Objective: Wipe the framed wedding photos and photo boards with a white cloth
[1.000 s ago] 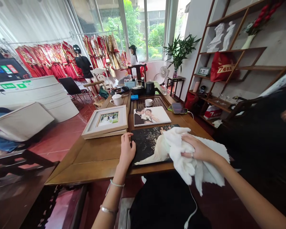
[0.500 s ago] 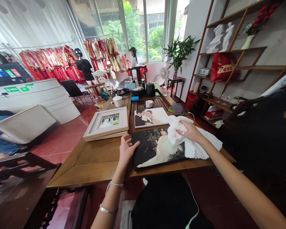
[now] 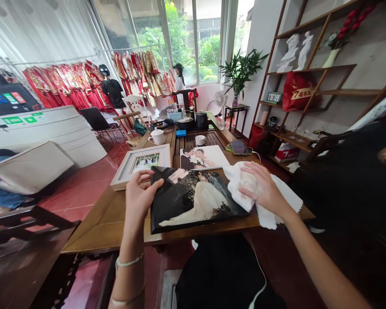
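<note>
A dark photo panel with a figure in a long pale gown lies at the table's near edge, its left side tilted up. My left hand grips its upper left corner, thumb on the front and fingers behind. Under my right hand is a bunched white cloth, pressed on the panel's right end; the rest of the cloth trails to the right over the table. Just behind lies a white photo panel of a couple. A pale framed photo sits to the left, partly covered by my left hand and the dark panel.
The wooden table also bears a white teapot, a white cup, a small blue box and a phone with a cable. A dark chair stands at left, shelves at right. People are near the clothes racks.
My left hand has moved left and up with the dark panel, whose left side now overlaps the framed photo. My right hand has flattened over the cloth and shifted slightly right.
</note>
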### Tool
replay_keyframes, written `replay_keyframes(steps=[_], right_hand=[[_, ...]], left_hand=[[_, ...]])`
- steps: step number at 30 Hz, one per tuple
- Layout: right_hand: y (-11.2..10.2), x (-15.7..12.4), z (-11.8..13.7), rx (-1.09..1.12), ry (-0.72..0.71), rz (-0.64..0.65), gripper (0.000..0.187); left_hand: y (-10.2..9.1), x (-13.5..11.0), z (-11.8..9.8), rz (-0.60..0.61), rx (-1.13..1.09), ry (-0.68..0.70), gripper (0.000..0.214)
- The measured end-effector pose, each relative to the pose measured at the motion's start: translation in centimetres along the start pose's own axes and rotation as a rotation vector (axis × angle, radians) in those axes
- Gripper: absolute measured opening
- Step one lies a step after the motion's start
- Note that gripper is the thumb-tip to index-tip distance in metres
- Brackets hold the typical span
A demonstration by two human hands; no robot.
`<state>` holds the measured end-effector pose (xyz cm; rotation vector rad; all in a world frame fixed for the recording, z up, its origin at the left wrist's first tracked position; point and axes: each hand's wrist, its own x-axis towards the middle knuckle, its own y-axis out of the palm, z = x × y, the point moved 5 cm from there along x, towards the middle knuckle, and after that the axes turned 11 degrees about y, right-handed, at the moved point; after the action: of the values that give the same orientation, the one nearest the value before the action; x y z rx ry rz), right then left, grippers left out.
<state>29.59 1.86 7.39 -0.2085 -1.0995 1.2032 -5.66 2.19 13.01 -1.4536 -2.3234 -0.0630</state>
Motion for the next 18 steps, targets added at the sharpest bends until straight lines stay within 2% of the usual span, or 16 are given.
replay_keyframes(steps=[2,4,5,7,10,12,14,16,18], right_hand=[[1.0,-1.9,5.5,0.122,-0.149,0.109,0.065],[2.9,-3.6,10.2,0.119,-0.283,0.207,0.083],[3.7,-4.1,11.9,0.115,-0.325,0.177,0.081],[4.8,-4.3,13.6,0.136,-0.364,0.048,0.07],[5.6,-3.8,13.5,0.187,-0.384,-0.094,0.066],[5.5,-3.4,12.8,0.221,-0.396,-0.148,0.065],[5.0,-3.2,12.0,0.252,-0.349,-0.193,0.059],[4.4,-3.0,10.9,0.272,-0.19,-0.265,0.049],[3.7,-3.0,9.8,0.288,0.052,-0.384,0.037]], left_hand=[[-0.4,0.7,-2.2,0.028,0.086,0.024,0.042],[-0.5,1.4,-4.1,0.037,0.196,0.092,0.041],[-0.3,1.6,-4.9,0.06,0.223,0.125,0.041],[0.1,2.1,-6.1,0.097,0.234,0.183,0.044],[0.8,2.4,-7.6,0.132,0.176,0.227,0.046],[1.4,2.4,-8.9,0.138,0.1,0.251,0.043],[2.0,1.9,-10.1,0.149,-0.015,0.271,0.038],[3.0,1.1,-10.6,0.176,-0.15,0.283,0.033],[4.0,-0.2,-9.8,0.185,-0.253,0.293,0.033]])
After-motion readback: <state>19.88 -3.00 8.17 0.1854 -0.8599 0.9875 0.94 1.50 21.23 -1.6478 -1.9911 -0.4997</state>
